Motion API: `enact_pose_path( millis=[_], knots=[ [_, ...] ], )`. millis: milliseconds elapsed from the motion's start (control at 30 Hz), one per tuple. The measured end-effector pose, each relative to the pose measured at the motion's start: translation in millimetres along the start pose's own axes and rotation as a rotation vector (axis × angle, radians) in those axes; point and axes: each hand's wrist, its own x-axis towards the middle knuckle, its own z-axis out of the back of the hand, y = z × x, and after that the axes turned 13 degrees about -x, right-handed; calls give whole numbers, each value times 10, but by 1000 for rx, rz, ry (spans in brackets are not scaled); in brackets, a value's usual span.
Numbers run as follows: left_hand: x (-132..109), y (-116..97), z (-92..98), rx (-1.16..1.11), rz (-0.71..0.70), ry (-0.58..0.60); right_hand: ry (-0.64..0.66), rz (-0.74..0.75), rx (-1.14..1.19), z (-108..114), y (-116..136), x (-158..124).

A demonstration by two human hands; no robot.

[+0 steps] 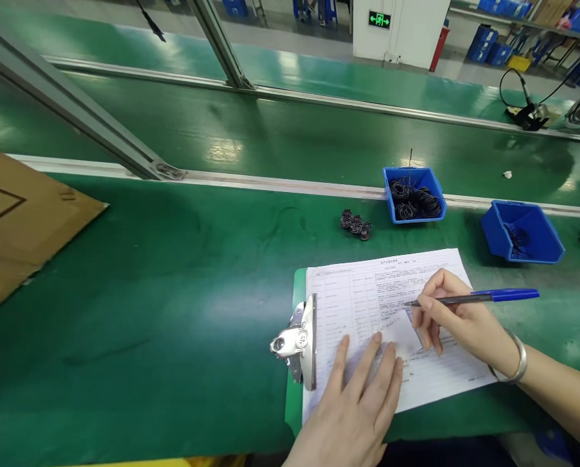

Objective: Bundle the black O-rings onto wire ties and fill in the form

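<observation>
Now: slim blue-and-grey ballpoint pen [470,298] pinched firmly in right hand [465,324], tip at the sheet | left hand [353,402] open, fingers spread, pressing white printed form [387,285] on green clipboard [294,305] | glossy green bench mat [148,324] | blue plastic bin [414,217] of black coils ahead | green exit sign [379,19] beyond

Right now my right hand [465,321] is pinching a blue ballpoint pen [508,296], tip at the printed form [416,275], and my left hand [353,405] is spread flat on that sheet, clamped to a green clipboard [294,389] by its steel clip.
</observation>
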Motion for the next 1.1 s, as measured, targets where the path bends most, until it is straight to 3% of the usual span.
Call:
enact_pose_path(
  millis=[133,233,433,700,1100],
  knots=[
    [17,-24,-17,11,22,-7,97,-8,-58,-89,-45,-58],
    [24,-32,-17,-1,27,0,146,26,-227,-163,-154,-76],
    [7,-27,-29,-8,15,-21,84,295,-662,-158,-315,-77],
    [31,-3,-19,-32,12,-14,63,479,-748,-160,-414,-58],
    [44,14,-24,-31,3,-64,49,475,-764,-181,-439,-39]
  ],
)
